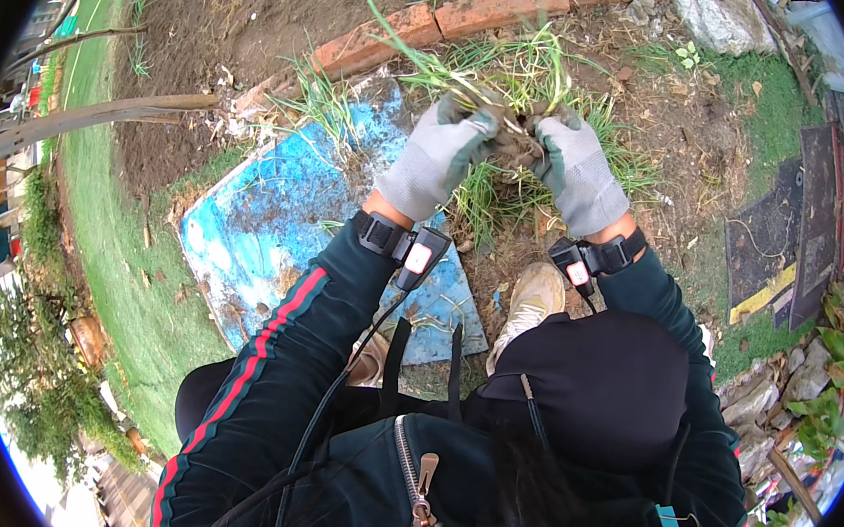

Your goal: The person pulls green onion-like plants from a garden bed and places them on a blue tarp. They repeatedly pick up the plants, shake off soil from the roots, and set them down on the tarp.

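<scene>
My left hand (444,145), in a grey and green work glove, is closed on a clump of grassy plants (506,124) with soil on its roots. On the other side of the same clump, my right hand (577,164), gloved alike, grips its roots and stems. Long green leaves stick out above both hands. Below and around them lies a pile of similar green plants (480,204) on the ground. To the left, a smaller tuft (330,112) rests on a blue, soil-stained board (246,210). My fingertips are partly hidden by roots and leaves.
A curved row of red bricks (504,11) edges a bed of dark soil (210,19) beyond my hands. Branches (104,115) reach in from the left over artificial turf (102,220). Dark flat panels (774,234) and stones (749,401) lie at right; a large rock (722,19) stands at the top.
</scene>
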`<state>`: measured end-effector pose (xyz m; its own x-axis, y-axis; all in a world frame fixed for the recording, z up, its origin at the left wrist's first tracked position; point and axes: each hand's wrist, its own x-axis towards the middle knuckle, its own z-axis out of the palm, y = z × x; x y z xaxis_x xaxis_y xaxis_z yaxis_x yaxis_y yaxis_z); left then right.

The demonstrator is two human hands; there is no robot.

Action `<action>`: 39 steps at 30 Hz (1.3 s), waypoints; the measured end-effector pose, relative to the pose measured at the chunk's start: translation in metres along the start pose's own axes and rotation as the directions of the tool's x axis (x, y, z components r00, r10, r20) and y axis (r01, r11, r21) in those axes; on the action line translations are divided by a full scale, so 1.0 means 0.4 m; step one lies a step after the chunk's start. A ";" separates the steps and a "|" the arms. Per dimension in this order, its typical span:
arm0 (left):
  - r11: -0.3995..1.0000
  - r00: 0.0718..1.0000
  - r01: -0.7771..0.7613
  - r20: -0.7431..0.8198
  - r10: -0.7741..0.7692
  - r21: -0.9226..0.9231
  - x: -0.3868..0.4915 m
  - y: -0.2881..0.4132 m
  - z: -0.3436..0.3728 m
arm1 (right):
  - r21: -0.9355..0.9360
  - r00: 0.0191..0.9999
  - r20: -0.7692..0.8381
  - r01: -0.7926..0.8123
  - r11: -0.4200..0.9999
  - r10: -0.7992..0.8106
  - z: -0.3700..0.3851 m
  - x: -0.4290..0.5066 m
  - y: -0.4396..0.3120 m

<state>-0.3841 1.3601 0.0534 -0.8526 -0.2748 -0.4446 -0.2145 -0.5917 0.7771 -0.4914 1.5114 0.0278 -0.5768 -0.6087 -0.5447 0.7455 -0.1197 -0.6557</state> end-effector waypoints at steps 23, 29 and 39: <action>0.952 0.965 0.256 -0.111 -0.239 0.171 0.018 0.051 0.001 | -0.526 0.969 0.212 0.004 0.850 0.127 0.054 -0.029 -0.125; 0.890 0.965 0.225 -0.220 -0.146 0.396 0.012 0.048 0.011 | -0.237 0.936 0.243 -0.198 0.951 0.255 0.002 -0.018 -0.091; 0.760 0.969 0.226 -0.217 -0.115 0.609 0.016 0.024 0.024 | -0.542 0.961 0.136 -0.132 0.830 0.242 0.020 -0.025 -0.045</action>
<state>-0.3961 1.3600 0.0625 -0.6985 -0.3630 -0.6167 -0.6462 -0.0502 0.7615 -0.4965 1.5133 0.0492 -0.3282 -0.7208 -0.6105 0.5137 0.4062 -0.7557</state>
